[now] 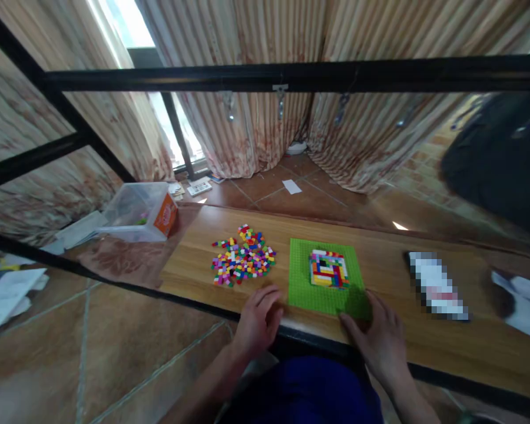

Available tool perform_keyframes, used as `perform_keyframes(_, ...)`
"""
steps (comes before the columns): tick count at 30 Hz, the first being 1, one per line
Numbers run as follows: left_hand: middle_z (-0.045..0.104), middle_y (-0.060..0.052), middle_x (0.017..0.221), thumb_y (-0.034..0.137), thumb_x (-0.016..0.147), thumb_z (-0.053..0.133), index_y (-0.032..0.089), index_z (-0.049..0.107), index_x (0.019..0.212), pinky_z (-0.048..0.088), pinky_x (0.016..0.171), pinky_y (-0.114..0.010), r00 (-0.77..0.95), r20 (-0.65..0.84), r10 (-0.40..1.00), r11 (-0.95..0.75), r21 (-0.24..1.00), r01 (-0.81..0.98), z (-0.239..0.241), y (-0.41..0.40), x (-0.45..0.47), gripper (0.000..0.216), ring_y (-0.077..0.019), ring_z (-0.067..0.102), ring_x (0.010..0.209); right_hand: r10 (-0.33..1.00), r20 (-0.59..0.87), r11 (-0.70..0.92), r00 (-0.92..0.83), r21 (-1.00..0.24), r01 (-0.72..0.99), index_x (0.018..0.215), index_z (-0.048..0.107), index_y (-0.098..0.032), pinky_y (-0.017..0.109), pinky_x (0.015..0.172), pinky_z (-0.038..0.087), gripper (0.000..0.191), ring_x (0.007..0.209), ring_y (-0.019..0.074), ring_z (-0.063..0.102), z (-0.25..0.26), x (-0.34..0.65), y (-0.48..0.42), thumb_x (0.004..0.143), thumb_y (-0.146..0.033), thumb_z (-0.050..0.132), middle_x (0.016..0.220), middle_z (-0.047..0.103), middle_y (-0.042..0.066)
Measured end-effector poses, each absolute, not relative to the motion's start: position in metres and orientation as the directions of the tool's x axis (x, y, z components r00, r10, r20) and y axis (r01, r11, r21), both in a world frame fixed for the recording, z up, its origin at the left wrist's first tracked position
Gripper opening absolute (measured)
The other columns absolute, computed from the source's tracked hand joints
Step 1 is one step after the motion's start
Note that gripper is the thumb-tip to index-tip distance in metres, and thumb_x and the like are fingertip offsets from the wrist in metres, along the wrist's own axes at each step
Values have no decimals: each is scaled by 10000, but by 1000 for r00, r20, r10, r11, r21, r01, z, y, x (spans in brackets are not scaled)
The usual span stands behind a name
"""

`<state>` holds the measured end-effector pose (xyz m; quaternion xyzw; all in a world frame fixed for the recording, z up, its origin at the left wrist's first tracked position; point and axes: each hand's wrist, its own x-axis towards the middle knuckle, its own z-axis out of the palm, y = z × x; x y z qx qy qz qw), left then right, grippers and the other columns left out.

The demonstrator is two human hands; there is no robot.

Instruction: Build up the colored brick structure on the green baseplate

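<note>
A green building-brick baseplate (pixel 300 285) lies on the wooden table in front of me. On its middle stands a low, multicoloured brick structure (pixel 329 269) with gaps in its top. My right hand (pixel 380 335) rests at the plate's near right corner, thumb and fingers apart around that corner, seeming to touch it. Left of the plate is a loose heap of small coloured bricks (pixel 242 259). My left hand (pixel 259 318) hovers by the table's near edge, between heap and plate. Its fingers curve loosely away from the thumb, and I see nothing in them.
Right of the plate, a blurred-out flat item (pixel 439 285) lies on the table (pixel 384 271), with white papers (pixel 523 303) beyond. A clear plastic box (pixel 135 212) with an orange label stands past the left end. A black metal bar (pixel 265 78) crosses in front of the curtains.
</note>
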<state>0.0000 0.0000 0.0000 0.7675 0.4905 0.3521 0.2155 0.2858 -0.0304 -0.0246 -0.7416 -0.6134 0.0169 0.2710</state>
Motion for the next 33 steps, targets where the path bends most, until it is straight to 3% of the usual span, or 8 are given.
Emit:
perform_keyframes(4, 662, -90, 1162, 246, 927, 528, 230, 611, 1168, 563, 946, -401, 10, 322, 947, -236, 671, 703, 3, -17, -46, 255, -221, 632, 1105, 871, 407, -68, 276, -458, 887, 1287, 580, -136, 571, 999, 447, 697, 1203, 365, 536, -14, 279, -36, 865, -678, 468, 1284, 592, 197)
perform_keyframes(7, 665, -82, 1119, 235, 913, 540, 220, 619, 1136, 564, 927, -396, -148, 324, 934, -112, 662, 741, 3, -19, -77, 237, -221, 639, 1059, 881, 438, 83, 176, -511, 855, 1197, 641, -183, 509, 971, 494, 502, 1113, 303, 607, -4, 253, -35, 907, -568, 499, 1204, 649, 146)
perform_keyframes(12, 650, -83, 1107, 167, 870, 558, 199, 603, 1150, 562, 894, -371, -219, 285, 933, -25, 659, 751, 4, -6, -99, 285, -210, 640, 1010, 932, 359, 291, -54, -649, 703, 1060, 704, -244, 430, 885, 548, 318, 1031, 247, 650, 3, 187, -16, 944, -462, 504, 1104, 701, 88)
perform_keyframes(16, 647, -77, 1086, 117, 819, 585, 186, 567, 1198, 564, 856, -361, -266, 232, 935, 46, 668, 743, 3, 7, -98, 386, -186, 655, 896, 922, 310, 385, -231, -677, 627, 1011, 705, -228, 354, 868, 522, 257, 954, 200, 654, 7, 133, 8, 970, -348, 482, 1002, 709, 68)
perform_keyframes(20, 661, -60, 1043, 94, 809, 578, 198, 549, 1230, 553, 869, -370, -232, 225, 946, 23, 670, 742, 4, 16, -96, 435, -190, 650, 894, 906, 275, 422, -321, -629, 653, 981, 706, -218, 318, 838, 487, 230, 925, 189, 633, 11, 85, 28, 965, -302, 492, 972, 696, 59)
perform_keyframes(24, 663, -65, 1073, 84, 806, 583, 204, 542, 1253, 552, 868, -361, -227, 225, 948, 12, 684, 730, 6, 18, -96, 464, -187, 651, 897, 908, 247, 417, -338, -463, 783, 994, 705, -200, 359, 834, 450, 186, 921, 233, 603, 9, 51, 39, 921, -315, 577, 958, 685, 73)
perform_keyframes(28, 666, -75, 1106, 94, 816, 586, 206, 553, 1241, 550, 885, -373, -224, 230, 947, 4, 689, 725, 4, 20, -96, 441, -200, 653, 952, 902, 242, 426, -358, -357, 831, 904, 704, -196, 362, 816, 422, 191, 896, 232, 587, 5, 38, 41, 941, -293, 544, 928, 670, 86)
perform_keyframes(33, 670, -85, 1090, 107, 830, 577, 183, 565, 1217, 556, 858, -371, -213, 242, 947, -23, 710, 704, 0, 24, -96, 395, -191, 655, 899, 920, 247, 387, -305, -447, 807, 897, 695, -199, 347, 803, 425, 218, 888, 220, 601, 4, 45, 39, 966, -291, 511, 928, 680, 77)
